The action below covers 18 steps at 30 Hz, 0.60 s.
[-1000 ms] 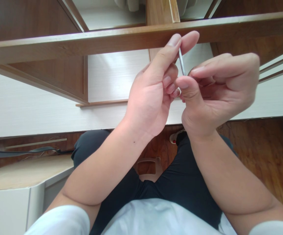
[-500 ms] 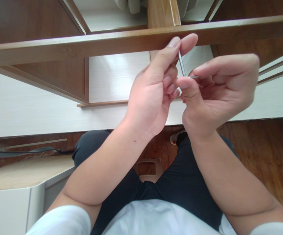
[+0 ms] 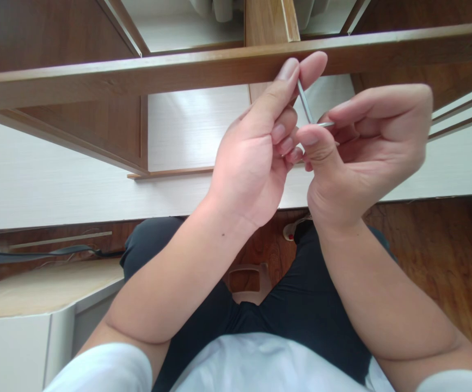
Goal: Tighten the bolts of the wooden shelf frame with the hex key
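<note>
A thin metal L-shaped hex key [image 3: 305, 103] slants between my two hands. Its long arm runs up to the thumb and forefinger of my left hand [image 3: 256, 141], which pinch the upper end just below a wooden rail [image 3: 187, 69]. The short arm lies between the thumb and forefinger of my right hand [image 3: 366, 130], close to the bend. My left hand's other fingers are curled, near my right fingertips. The tip of the key is hidden behind my left fingers, so I cannot tell whether it sits in a screw.
The rail belongs to a brown wooden frame with side panels [image 3: 84, 128] and a centre post [image 3: 266, 22], over a white tabletop [image 3: 76, 174]. A pale cabinet [image 3: 19, 321] stands at lower left. A stool [image 3: 246, 296] shows between my legs.
The bend of the key and my right hand have shifted slightly; the short arm lies at a slightly different angle. My left hand keeps its pinch almost unmoved.
</note>
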Each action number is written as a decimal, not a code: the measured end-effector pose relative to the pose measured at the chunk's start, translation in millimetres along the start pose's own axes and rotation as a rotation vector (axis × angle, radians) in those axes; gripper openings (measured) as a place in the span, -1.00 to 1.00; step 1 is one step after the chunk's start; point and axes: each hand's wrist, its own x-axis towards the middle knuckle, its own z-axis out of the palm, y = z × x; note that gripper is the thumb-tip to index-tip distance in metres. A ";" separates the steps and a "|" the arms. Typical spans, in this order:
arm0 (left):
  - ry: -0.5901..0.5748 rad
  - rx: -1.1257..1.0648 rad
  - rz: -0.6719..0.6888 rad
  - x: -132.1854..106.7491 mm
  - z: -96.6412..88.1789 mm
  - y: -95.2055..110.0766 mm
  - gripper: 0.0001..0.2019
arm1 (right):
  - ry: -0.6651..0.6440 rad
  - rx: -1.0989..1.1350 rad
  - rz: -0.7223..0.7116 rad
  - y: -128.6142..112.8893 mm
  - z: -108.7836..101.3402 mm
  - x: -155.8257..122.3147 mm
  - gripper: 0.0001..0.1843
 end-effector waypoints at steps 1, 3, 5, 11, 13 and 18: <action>-0.004 0.008 0.001 0.5 -0.4 0.0 -0.82 | -0.011 -0.015 0.007 -1.5 -0.8 -1.0 -0.65; -0.006 0.019 0.008 1.7 -1.6 -0.1 -0.81 | -0.031 -0.052 0.022 -4.3 -2.3 -3.2 -0.66; -0.002 0.036 0.018 3.0 -3.1 -0.3 -0.82 | -0.046 -0.081 0.043 -6.4 -3.4 -5.4 -0.65; 0.028 0.110 0.053 5.0 -6.3 -1.5 -0.80 | -0.062 -0.086 0.075 -6.0 -4.4 -10.2 -0.63; 0.007 0.159 0.066 5.4 -7.2 -1.9 -0.77 | -0.076 -0.083 0.086 -5.5 -4.6 -10.5 -0.63; -0.031 0.202 0.103 4.9 -8.9 -2.3 -0.73 | -0.080 -0.109 0.093 -6.8 -2.3 -7.7 -0.61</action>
